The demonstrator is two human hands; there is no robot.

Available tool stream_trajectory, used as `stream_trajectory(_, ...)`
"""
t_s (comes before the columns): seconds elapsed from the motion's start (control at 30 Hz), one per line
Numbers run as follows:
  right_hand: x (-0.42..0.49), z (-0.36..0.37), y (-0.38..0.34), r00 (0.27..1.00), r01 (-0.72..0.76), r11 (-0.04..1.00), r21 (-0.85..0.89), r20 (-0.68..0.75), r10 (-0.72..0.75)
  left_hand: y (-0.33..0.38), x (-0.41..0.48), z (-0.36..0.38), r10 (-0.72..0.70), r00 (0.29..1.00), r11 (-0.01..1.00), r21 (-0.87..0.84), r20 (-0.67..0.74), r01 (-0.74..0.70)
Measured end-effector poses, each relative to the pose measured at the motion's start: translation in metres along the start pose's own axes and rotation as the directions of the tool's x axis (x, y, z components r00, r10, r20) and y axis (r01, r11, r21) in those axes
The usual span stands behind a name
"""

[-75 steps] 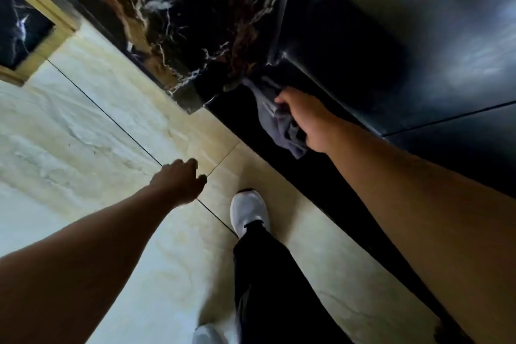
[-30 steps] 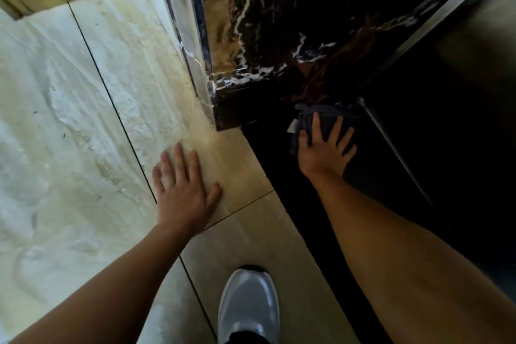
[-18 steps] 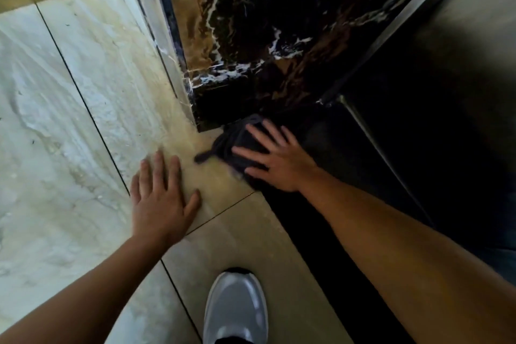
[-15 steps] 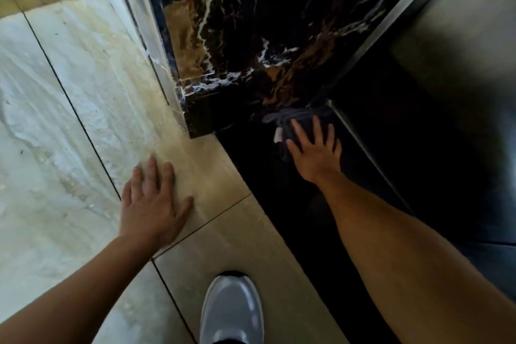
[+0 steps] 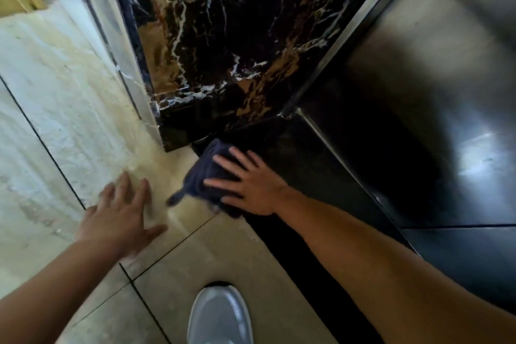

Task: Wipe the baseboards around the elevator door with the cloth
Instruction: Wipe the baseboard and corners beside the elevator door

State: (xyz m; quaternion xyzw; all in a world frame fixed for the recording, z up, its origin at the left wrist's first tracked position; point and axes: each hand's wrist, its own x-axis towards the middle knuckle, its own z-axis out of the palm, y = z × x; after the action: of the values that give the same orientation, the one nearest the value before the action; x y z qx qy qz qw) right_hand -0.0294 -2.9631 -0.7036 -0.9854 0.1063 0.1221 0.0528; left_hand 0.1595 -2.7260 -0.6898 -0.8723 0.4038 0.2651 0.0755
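Since the frame half a second earlier, the right hand (image 5: 251,186) has been drawn back with the cloth (image 5: 208,176) from the dark strip at the door track to the corner of the marble jamb; the left hand (image 5: 122,218) has been shifted slightly on the floor tile (image 5: 69,109) and is recorded as blurred.

Location of the cloth: it is found lying flat on the floor, straddling the edge between the pale tile and the black threshold strip (image 5: 293,248), just in front of the foot of the marble jamb (image 5: 217,45), where the baseboard (image 5: 178,134) runs. One loose corner is seen trailing toward the left hand.

Handling: the cloth is judged soft, limp and light, bunching readily and offering no stiffness of its own. It is best controlled by a flat palm over its bulk, or gathered into a wad where the vertical baseboard face is to be rubbed. The polished stone is judged slick, so the cloth may slide out from under light pressure.

Grip, right: the fingers (image 5: 223,160) are spread wide and laid flat, pressing the cloth down; nothing is pinched or enclosed.

Grip, left: the fingers are extended and spread, at or just above the tile, apparently as a brace; nothing is held. Contact cannot be confirmed owing to the blur.

A grey shoe (image 5: 220,315) is noted behind the hands, and the steel elevator door (image 5: 432,92) to the right.
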Motion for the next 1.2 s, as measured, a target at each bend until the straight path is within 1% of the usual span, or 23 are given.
stream_trajectory(0.03,0.001,-0.003,0.021,0.973,-0.231,0.972,0.044,0.005,0.231,-0.002,-0.001,-0.002,0.009,1.0,1.0,0.003,0.012,-0.009)
stream_trajectory(0.07,-0.002,-0.007,0.042,0.851,-0.524,0.844,0.117,0.043,0.523,-0.001,-0.002,-0.004,0.015,1.0,1.0,-0.003,0.024,-0.015)
stream_trajectory(0.1,-0.005,-0.01,0.056,0.673,-0.738,0.649,0.185,0.134,0.727,0.002,-0.003,-0.005,0.013,0.999,1.0,-0.011,0.035,-0.013)
stream_trajectory(0.13,-0.007,-0.01,0.063,0.545,-0.837,0.506,0.208,0.227,0.807,0.003,-0.004,-0.006,0.008,0.999,1.0,-0.01,0.04,-0.007)
stream_trajectory(0.17,-0.009,-0.009,0.06,0.508,-0.86,0.468,0.201,0.271,0.818,0.003,-0.005,-0.007,0.01,0.999,1.0,-0.006,0.044,-0.009)
stream_trajectory(0.2,-0.013,-0.005,0.052,0.543,-0.84,0.513,0.179,0.275,0.793,0.004,-0.005,-0.006,0.013,0.999,1.0,-0.007,0.049,-0.013)
stream_trajectory(0.27,-0.02,0.006,0.019,0.711,-0.703,0.686,0.19,0.197,0.675,0.002,-0.005,-0.004,0.017,0.999,0.999,-0.032,0.038,-0.016)
stream_trajectory(0.33,-0.027,0.019,-0.024,0.857,-0.515,0.839,0.174,0.135,0.498,0.001,-0.003,-0.003,0.025,0.999,0.998,-0.05,0.038,-0.023)
stream_trajectory(0.37,-0.03,0.025,-0.045,0.907,-0.418,0.895,0.155,0.114,0.404,0.001,-0.003,-0.004,0.024,0.998,0.998,-0.051,0.056,-0.021)
stream_trajectory(0.4,-0.031,0.029,-0.062,0.94,-0.337,0.933,0.127,0.108,0.325,0.004,-0.002,-0.006,0.017,0.997,0.999,-0.052,0.075,-0.013)
stream_trajectory(0.43,-0.029,0.029,-0.074,0.957,-0.28,0.955,0.098,0.104,0.27,0.005,-0.002,-0.007,-0.002,0.996,0.998,-0.057,0.087,0.007)
stream_trajectory(0.53,-0.014,0.019,-0.09,0.973,-0.213,0.974,0.074,0.11,0.204,0.011,-0.001,-0.014,-0.036,0.996,0.993,-0.106,0.075,0.044)
stream_trajectory(0.6,-0.014,0.014,-0.094,0.971,-0.193,0.98,0.047,0.154,0.184,0.01,-0.005,-0.014,-0.014,0.999,0.989,-0.148,0.039,0.02)
stream_trajectory(0.7,-0.021,0.014,-0.114,0.982,-0.133,0.991,-0.003,0.135,0.132,-0.009,-0.022,-0.002,0.0,0.994,0.974,-0.226,-0.111,-0.025)
stream_trajectory(0.77,-0.031,0.017,-0.138,0.989,-0.098,0.995,-0.034,0.11,0.102,-0.025,-0.034,0.009,0.001,0.98,0.967,-0.248,-0.198,-0.051)
stream_trajectory(0.87,-0.033,0.024,-0.172,0.99,-0.097,0.995,-0.009,0.1,0.097,-0.055,-0.038,0.018,-0.052,0.937,0.961,-0.273,-0.344,-0.047)
stream_trajectory(0.93,-0.029,0.027,-0.179,0.993,-0.1,0.995,-0.013,0.056,0.1,-0.072,-0.029,0.013,-0.143,0.903,0.956,-0.294,-0.406,0.019)
stream_trajectory(0.97,-0.02,0.025,-0.182,0.996,-0.075,0.997,-0.008,0.048,0.075,-0.084,-0.021,0.009,-0.218,0.883,0.947,-0.308,-0.416,0.088)
stream_trajectory(1.07,0.028,0.012,-0.184,0.998,0.055,0.998,0.029,0.021,-0.055,-0.119,-0.001,0.0,-0.431,0.826,0.881,-0.366,-0.364,0.298)
stream_trajectory(1.13,0.087,0.003,-0.188,0.998,0.061,0.997,0.048,-0.037,-0.059,-0.135,0.007,0.003,-0.487,0.8,0.853,-0.387,-0.351,0.35)
stream_trajectory(1.2,0.157,-0.005,-0.194,0.993,-0.009,0.997,0.073,-0.12,0.018,-0.143,0.01,0.01,-0.497,0.791,0.849,-0.387,-0.357,0.359)
